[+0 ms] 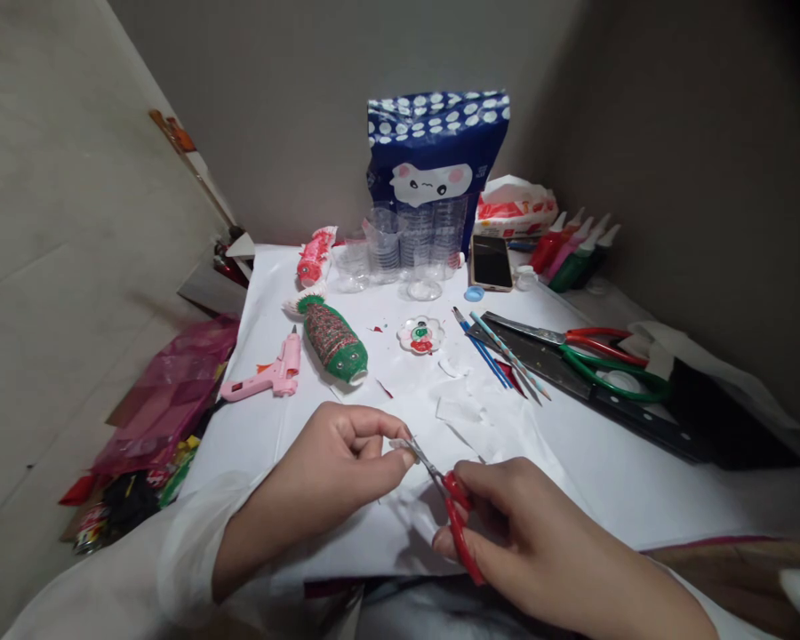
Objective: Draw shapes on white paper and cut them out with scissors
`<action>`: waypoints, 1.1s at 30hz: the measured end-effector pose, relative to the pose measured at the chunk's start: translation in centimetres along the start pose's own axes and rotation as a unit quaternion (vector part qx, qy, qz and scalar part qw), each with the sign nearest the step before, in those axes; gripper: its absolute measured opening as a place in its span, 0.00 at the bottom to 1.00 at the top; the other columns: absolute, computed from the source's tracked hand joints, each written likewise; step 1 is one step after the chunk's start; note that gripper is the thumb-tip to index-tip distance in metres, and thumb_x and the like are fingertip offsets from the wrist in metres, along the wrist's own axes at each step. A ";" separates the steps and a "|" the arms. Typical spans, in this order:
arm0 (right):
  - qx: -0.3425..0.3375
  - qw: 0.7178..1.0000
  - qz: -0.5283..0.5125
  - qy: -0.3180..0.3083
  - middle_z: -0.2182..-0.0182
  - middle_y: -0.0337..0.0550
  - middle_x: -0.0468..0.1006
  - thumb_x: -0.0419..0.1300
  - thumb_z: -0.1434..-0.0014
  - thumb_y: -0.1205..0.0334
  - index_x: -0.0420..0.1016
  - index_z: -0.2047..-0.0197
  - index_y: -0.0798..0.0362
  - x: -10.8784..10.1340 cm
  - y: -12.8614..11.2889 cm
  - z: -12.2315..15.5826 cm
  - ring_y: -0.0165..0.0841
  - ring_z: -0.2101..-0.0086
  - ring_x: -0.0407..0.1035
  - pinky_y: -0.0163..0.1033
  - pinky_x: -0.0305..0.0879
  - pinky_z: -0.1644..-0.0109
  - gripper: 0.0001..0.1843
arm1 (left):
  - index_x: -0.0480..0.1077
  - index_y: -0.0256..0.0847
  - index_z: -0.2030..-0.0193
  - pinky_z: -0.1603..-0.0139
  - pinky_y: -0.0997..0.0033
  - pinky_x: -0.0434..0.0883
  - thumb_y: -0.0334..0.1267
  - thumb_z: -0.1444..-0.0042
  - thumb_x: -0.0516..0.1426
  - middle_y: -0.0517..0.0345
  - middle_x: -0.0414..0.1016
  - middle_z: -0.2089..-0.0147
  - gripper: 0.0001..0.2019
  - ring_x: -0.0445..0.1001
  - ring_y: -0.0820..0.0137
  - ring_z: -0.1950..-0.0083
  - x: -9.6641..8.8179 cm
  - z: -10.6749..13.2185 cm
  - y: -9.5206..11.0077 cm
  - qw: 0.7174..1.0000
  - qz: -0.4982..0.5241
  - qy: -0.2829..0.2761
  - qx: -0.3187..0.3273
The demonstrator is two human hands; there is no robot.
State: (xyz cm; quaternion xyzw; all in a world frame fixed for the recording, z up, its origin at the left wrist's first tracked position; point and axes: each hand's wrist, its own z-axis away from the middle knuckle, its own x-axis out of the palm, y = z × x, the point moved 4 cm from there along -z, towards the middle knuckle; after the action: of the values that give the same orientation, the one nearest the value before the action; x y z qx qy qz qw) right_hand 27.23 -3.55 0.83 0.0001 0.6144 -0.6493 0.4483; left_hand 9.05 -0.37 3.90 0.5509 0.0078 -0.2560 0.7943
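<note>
In my right hand (507,516) is a small pair of red-handled scissors (463,533), its blades pointing up and left toward my left fingertips. My left hand (347,453) pinches a small whitish scrap (400,443) between thumb and forefinger, right at the blade tips. What the scrap is made of is hard to make out. Beyond my left hand lies a green fish figure (333,342) with a dark speckled body. A pink glue gun (273,369) rests to its left. White paper scraps (463,409) are scattered in front of the scissors.
Behind stand clear plastic cups (417,240), a blue bag (433,151) and a red fish figure (316,258). A paint palette (420,336) sits mid-table. Rightward lie brushes (484,351), large green-and-red-handled scissors (613,373), a knife (627,404), a phone (492,263) and paint bottles (577,253).
</note>
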 end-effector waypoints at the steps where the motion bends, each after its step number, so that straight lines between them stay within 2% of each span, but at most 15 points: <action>1: 0.000 1.000 -0.001 0.001 0.80 0.31 0.64 0.57 0.36 0.49 0.62 0.73 0.51 0.0 0.0 0.0 0.26 0.78 0.54 0.35 0.50 0.76 0.19 | 0.76 0.38 0.68 0.79 0.72 0.41 0.40 0.49 0.59 0.73 0.47 0.85 0.08 0.42 0.78 0.80 0.0 0.0 -0.1 1.000 0.002 0.000 0.001; 8: -0.004 1.000 -0.005 -0.002 0.81 0.31 0.64 0.57 0.36 0.49 0.63 0.73 0.51 0.1 0.2 0.0 0.27 0.78 0.54 0.35 0.49 0.76 0.19 | 0.75 0.37 0.69 0.80 0.73 0.41 0.41 0.50 0.60 0.73 0.47 0.85 0.08 0.42 0.78 0.81 -0.1 0.1 0.1 1.000 -0.001 0.006 0.000; 15: -0.011 1.000 -0.026 -0.009 0.81 0.31 0.63 0.57 0.35 0.54 0.64 0.74 0.52 0.1 0.0 -0.1 0.26 0.77 0.53 0.34 0.49 0.75 0.17 | 0.74 0.37 0.68 0.80 0.74 0.42 0.41 0.49 0.61 0.73 0.47 0.84 0.09 0.43 0.78 0.80 -0.1 0.0 -0.2 1.000 0.003 0.011 0.003; 20: -0.009 0.998 -0.064 -0.020 0.80 0.31 0.63 0.55 0.35 0.61 0.65 0.73 0.52 0.5 0.0 -0.1 0.26 0.77 0.53 0.34 0.50 0.75 0.14 | 0.76 0.37 0.66 0.79 0.75 0.43 0.43 0.48 0.61 0.73 0.47 0.83 0.11 0.43 0.78 0.80 -0.1 0.0 -0.4 1.000 0.003 0.012 0.003; 24: -0.006 0.992 -0.126 -0.023 0.81 0.30 0.59 0.57 0.37 0.61 0.62 0.76 0.52 0.5 0.1 -0.4 0.26 0.77 0.51 0.33 0.49 0.75 0.17 | 0.76 0.37 0.66 0.79 0.74 0.43 0.43 0.49 0.62 0.73 0.47 0.84 0.11 0.43 0.78 0.80 -0.2 0.0 -0.2 1.000 0.008 0.009 0.005; 27: -0.012 0.974 -0.222 0.045 0.81 0.32 0.61 0.58 0.38 0.56 0.63 0.76 0.52 -0.1 0.1 -0.8 0.27 0.77 0.54 0.33 0.53 0.74 0.17 | 0.76 0.37 0.67 0.79 0.75 0.43 0.43 0.49 0.62 0.73 0.48 0.84 0.11 0.44 0.78 0.80 -0.3 0.0 0.0 1.000 0.008 0.009 0.015; 30: -0.017 0.930 -0.332 0.157 0.73 0.37 0.72 0.63 0.42 0.53 0.71 0.67 0.52 -0.7 0.2 -1.0 0.31 0.72 0.66 0.35 0.64 0.67 0.11 | 0.75 0.37 0.70 0.79 0.75 0.43 0.44 0.50 0.63 0.73 0.49 0.84 0.11 0.45 0.78 0.80 -0.1 -0.1 -0.1 1.000 0.000 0.007 0.019; 33: -0.021 0.890 -0.413 0.192 0.66 0.42 0.78 0.71 0.50 0.53 0.72 0.58 0.51 -0.1 0.1 -1.2 0.35 0.67 0.72 0.38 0.69 0.64 0.19 | 0.72 0.38 0.74 0.79 0.74 0.43 0.46 0.51 0.64 0.72 0.51 0.84 0.13 0.46 0.78 0.80 0.4 -0.1 -0.5 1.000 0.000 0.000 0.006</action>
State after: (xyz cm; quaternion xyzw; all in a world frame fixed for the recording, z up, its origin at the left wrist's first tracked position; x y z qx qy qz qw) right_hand 26.63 -2.51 0.48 -0.1380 0.6464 -0.7503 0.0131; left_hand 9.21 -0.54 3.35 0.5560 0.0064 -0.2562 0.7907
